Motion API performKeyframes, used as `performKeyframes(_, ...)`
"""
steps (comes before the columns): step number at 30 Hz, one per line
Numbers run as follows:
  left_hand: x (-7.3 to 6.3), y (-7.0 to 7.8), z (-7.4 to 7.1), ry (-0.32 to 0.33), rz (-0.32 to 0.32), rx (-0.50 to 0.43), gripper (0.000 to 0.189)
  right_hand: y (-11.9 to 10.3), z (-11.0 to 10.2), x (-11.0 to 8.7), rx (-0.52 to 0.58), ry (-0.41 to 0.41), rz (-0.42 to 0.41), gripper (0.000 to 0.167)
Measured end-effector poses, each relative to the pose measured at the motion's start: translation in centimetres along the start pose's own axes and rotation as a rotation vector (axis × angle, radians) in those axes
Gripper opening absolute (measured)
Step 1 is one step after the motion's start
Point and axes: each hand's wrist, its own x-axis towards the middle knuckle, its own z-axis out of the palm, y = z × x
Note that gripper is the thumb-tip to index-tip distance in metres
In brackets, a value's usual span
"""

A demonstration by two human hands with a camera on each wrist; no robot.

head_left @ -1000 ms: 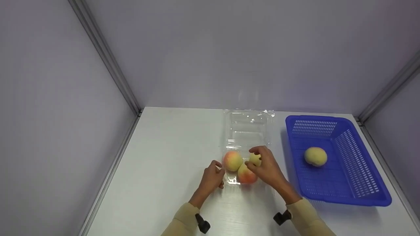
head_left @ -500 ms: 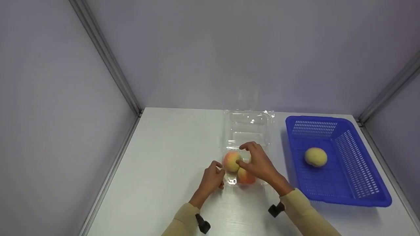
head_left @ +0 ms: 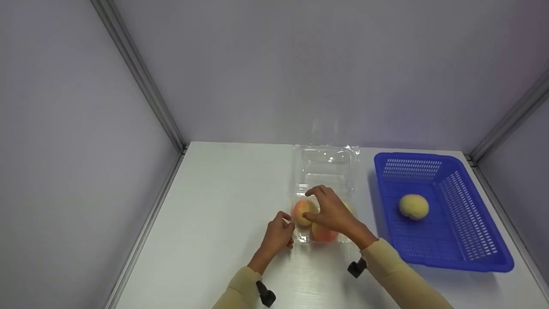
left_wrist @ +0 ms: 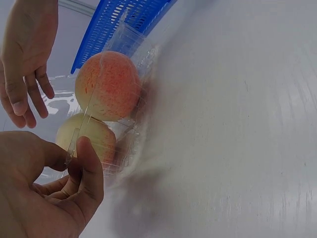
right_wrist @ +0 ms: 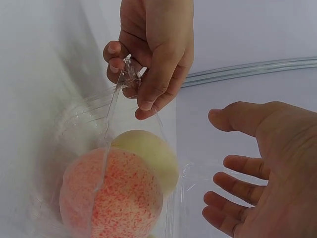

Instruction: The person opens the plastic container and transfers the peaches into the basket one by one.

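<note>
Three peaches (head_left: 325, 234) sit in my clear plastic clamshell (head_left: 326, 168), just right of lower centre in the head view. My left hand (head_left: 278, 232) pinches its left edge; my right hand (head_left: 335, 212) hangs above, fingers parted, holding nothing. To settle the fruit well, I'd brace that edge and nudge gently; pressing could bruise.

Even, rather dim light fills the head view; white glints sit on the clear container (head_left: 325, 166), and a sheen lies on the table (head_left: 302, 277) at its near side. Soft-edged shadows spread just beside it in both wrist views. Well apart from it, the right wrist view bows a metal rail (right_wrist: 247, 72).
</note>
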Motion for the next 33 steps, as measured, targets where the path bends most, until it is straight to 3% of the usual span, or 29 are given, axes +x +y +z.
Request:
performKeyframes(11,0.1,-0.2,0.1,0.003,-0.003,0.005,0.016,0.4,0.9,1.1,-0.069,-0.088,0.036,0.059)
performKeyframes(33,0.0,0.0,-0.1,0.010,-0.005,0.035,0.016,0.7,2.8,2.2,-0.239,-0.136,0.001,0.063)
